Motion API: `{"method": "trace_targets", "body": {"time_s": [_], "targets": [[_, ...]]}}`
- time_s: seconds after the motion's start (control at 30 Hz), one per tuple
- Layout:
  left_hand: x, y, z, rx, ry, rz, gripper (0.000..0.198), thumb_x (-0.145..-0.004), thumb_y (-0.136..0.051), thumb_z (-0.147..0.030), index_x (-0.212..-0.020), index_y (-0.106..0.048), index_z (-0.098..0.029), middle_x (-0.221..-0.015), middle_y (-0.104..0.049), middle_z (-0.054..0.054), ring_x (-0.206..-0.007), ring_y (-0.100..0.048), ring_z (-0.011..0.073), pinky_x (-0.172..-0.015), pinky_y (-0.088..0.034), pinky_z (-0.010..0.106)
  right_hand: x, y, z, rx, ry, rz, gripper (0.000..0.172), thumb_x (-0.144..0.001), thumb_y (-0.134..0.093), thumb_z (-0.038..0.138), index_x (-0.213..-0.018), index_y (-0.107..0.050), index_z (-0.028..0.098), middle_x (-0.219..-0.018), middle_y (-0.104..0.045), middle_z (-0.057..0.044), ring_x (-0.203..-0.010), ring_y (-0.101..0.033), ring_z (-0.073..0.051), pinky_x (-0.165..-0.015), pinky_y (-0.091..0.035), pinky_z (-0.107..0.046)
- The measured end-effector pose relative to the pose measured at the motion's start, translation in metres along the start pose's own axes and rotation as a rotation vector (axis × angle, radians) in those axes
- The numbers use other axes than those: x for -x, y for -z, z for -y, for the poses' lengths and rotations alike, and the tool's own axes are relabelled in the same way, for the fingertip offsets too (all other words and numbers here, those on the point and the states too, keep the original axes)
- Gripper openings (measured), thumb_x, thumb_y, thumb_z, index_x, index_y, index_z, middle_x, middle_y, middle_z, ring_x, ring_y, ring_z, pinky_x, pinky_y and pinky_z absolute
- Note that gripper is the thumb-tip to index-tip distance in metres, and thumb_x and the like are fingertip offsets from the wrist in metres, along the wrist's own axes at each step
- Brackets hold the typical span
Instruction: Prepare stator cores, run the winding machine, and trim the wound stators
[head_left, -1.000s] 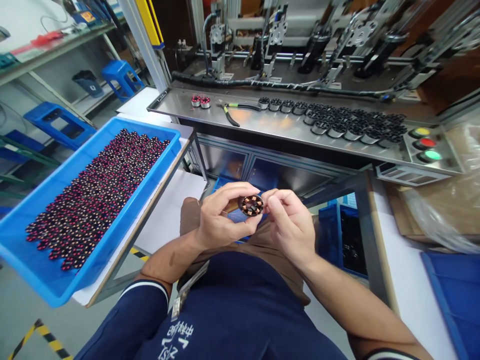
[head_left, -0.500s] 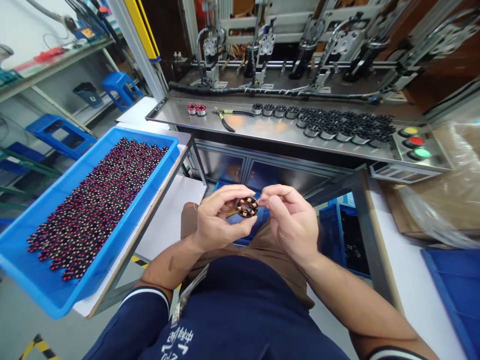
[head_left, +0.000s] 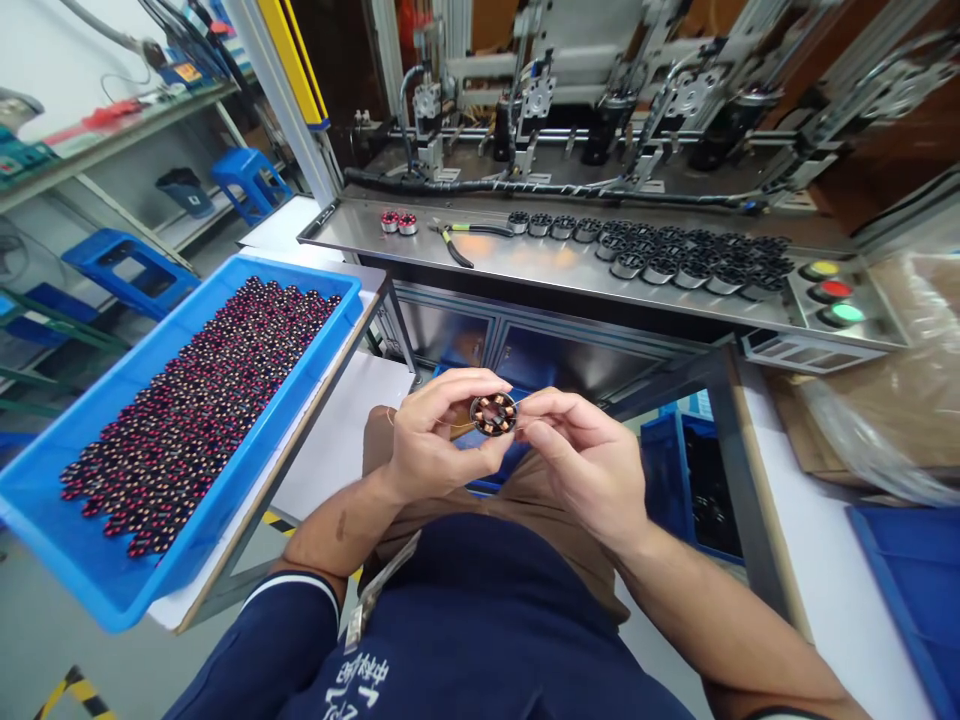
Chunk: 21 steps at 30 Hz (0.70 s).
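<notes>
Between the thumb and fingers of my left hand [head_left: 442, 430] is a small round motor stator [head_left: 493, 414], black with copper windings, its open face turned up toward me. Thin copper wire leaves it on both sides; a loose loop curls out to the left of my left hand. My right hand [head_left: 581, 455] is closed just right of the stator, thumb and forefinger pinching the fine wire ends [head_left: 527, 420]. The fingertips of the right hand sit slightly apart from the stator's rim.
A blue tray [head_left: 300, 350] of wound stators stands left. On the machine's metal ledge [head_left: 360, 235] are two red-topped stators [head_left: 398, 222], cutting pliers [head_left: 457, 240] and rows of black stators [head_left: 660, 255]. A button box [head_left: 844, 300] sits right, near a blue crate [head_left: 907, 590].
My right hand has shifted slightly right and down, away from the stator, and the wire between them now shows. My left hand keeps its hold on the stator.
</notes>
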<state>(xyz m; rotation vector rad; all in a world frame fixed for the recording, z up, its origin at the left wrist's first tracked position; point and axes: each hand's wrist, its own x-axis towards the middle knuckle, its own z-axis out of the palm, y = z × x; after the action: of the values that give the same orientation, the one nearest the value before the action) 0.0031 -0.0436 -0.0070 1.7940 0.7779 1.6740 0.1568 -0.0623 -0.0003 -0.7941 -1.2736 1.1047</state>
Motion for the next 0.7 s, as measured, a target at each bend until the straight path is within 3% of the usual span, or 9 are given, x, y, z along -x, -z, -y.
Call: {"method": "trace_targets", "body": {"time_s": [0.23, 0.33, 0.5, 0.7], "targets": [[0.000, -0.003, -0.001, 0.013, -0.037, -0.002, 0.044, -0.065, -0.075, -0.006, -0.107, -0.069, -0.020, -0.099, -0.073, 0.006, -0.092, -0.069, 0.0173, -0.082, -0.058, 0.030, 0.001, 0.003, 0.006, 0.134, 0.140, -0.041, 0.013, -0.089, -0.064, 0.017, -0.077, -0.068, 0.021, -0.070, -0.063, 0.000, -0.066, -0.058, -0.014, -0.064, -0.047, -0.029], [-0.002, -0.004, -0.002, 0.139, 0.032, 0.003, 0.043, -0.066, -0.073, -0.005, -0.106, -0.069, -0.019, -0.097, -0.072, 0.004, -0.089, -0.068, 0.0146, -0.078, -0.057, 0.025, -0.001, 0.007, 0.007, 0.173, 0.214, 0.022, 0.008, -0.087, -0.065, 0.014, -0.086, -0.069, 0.021, -0.076, -0.065, -0.002, -0.070, -0.060, -0.016, -0.065, -0.050, -0.030], [-0.004, -0.003, -0.005, 0.282, 0.151, 0.048, 0.038, -0.068, -0.074, -0.009, -0.104, -0.068, -0.019, -0.092, -0.071, 0.003, -0.086, -0.068, 0.0134, -0.077, -0.056, 0.023, -0.010, 0.013, 0.006, 0.226, 0.325, 0.065, 0.020, -0.084, -0.066, 0.010, -0.100, -0.069, 0.022, -0.087, -0.067, -0.004, -0.078, -0.062, -0.017, -0.069, -0.052, -0.033], [-0.003, -0.004, -0.005, 0.232, 0.121, 0.041, 0.038, -0.069, -0.072, -0.010, -0.105, -0.067, -0.019, -0.094, -0.071, 0.003, -0.085, -0.068, 0.0136, -0.077, -0.057, 0.024, -0.007, 0.005, 0.010, 0.287, 0.353, 0.021, 0.017, -0.082, -0.066, 0.005, -0.081, -0.069, 0.021, -0.076, -0.067, -0.001, -0.068, -0.062, -0.015, -0.063, -0.051, -0.030]]}}
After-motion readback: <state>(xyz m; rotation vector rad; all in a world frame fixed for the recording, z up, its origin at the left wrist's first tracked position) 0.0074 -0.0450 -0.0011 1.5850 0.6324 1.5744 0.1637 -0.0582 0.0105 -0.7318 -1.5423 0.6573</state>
